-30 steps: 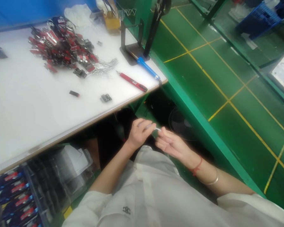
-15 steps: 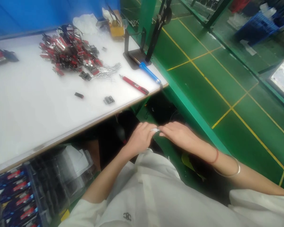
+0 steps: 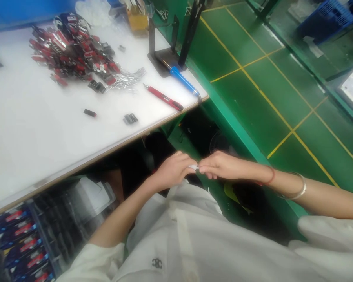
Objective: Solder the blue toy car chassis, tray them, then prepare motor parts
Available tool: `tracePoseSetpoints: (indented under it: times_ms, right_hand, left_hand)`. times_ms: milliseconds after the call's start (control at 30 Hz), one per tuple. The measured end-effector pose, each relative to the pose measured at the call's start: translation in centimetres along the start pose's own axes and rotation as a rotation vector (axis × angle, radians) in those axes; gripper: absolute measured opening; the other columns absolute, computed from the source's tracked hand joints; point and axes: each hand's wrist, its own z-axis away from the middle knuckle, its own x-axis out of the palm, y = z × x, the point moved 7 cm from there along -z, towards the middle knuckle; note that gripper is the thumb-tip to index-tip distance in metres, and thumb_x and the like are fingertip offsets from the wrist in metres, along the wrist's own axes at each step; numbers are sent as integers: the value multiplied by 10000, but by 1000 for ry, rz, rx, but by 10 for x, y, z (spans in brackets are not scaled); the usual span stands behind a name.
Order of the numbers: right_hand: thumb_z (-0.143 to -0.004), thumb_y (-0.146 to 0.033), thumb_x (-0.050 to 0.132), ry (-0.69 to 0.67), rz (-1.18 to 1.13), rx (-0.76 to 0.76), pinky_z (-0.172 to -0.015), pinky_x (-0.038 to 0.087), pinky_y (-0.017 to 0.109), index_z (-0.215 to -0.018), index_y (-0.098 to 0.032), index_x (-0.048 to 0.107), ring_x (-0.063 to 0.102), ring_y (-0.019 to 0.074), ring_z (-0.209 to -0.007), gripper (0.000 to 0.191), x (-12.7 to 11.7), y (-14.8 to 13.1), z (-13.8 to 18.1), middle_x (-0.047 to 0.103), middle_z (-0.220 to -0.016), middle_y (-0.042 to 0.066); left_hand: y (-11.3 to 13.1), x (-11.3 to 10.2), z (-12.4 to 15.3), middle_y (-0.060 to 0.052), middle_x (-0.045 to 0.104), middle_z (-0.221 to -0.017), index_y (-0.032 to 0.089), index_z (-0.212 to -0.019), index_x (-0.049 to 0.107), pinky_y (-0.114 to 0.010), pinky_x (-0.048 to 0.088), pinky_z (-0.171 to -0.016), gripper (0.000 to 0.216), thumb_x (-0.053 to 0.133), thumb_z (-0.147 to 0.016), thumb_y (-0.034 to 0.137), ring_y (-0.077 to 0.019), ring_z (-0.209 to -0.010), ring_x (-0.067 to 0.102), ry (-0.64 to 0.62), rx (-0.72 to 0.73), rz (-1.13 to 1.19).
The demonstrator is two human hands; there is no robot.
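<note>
Since the earlier frame the right hand [image 3: 223,165] has turned palm down and drawn level with the left hand [image 3: 173,170]; both meet below the tabletop's [image 3: 32,137] near edge, over the lap, their fingertips pinching a small white piece [image 3: 193,167] between them. Near the tabletop's right edge lie a red knife [image 3: 164,98] and a blue-handled tool [image 3: 184,81]; a pile of red and black parts [image 3: 70,51] sits toward the far edge.

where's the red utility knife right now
In the head view the red utility knife lies near the white table's right front edge, just left of the blue-handled tool and right of the loose metal pins.
</note>
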Motion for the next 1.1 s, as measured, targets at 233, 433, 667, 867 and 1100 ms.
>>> tracePoseSetpoints:
  times_ms: [233, 433, 667, 867, 1100]
  right_hand:
    - [-838, -601, 648, 70, -652, 161, -466, 376, 231, -721, -160, 636, 474, 84, -436, 456, 20, 23, 0, 568, -508, -27]
    - [-769, -513, 777, 157, -1304, 97, -382, 210, 185, -673, -163, 568, 245, 26, -357, 419, 55, 24, -8, 373, -414, -111]
    - [-737, -646, 737, 271, -1309, 111, -376, 219, 195, -703, -205, 505, 174, 34, -338, 500, 65, 24, -11, 271, -413, -146]
    - [-1025, -497, 363, 438, 140, 30, -553, 349, 275, -778, -185, 589, 515, 130, -551, 457, 17, 15, 3, 621, -658, 26]
    - [-972, -64, 369, 486, 1132, -430, -556, 249, 316, -693, -177, 552, 421, 146, -491, 352, 43, -29, 3, 516, -541, 6]
  left_hand:
    - [13, -14, 1, -25, 669, -843, 194, -963, 672, -285, 397, -710, 268, 440, -1022, 312, -151, -752, 498, 249, 265, -276]
    - [23, -26, 10, 5, 697, -825, 216, -972, 654, -280, 402, -721, 84, 621, -919, 161, -147, -789, 510, 576, 406, -470]
    - [22, -20, 18, -9, 701, -862, 235, -961, 657, -296, 383, -744, 123, 631, -898, 132, -157, -864, 556, 711, 459, -588]
    - [-5, 1, 6, -34, 668, -863, 204, -967, 649, -327, 350, -732, 198, 456, -996, 236, -175, -776, 532, 240, -7, -355]
    - [-22, 16, 17, -5, 668, -866, 195, -836, 652, -299, 411, -828, 274, 418, -967, 251, -159, -839, 579, -216, -349, 322]
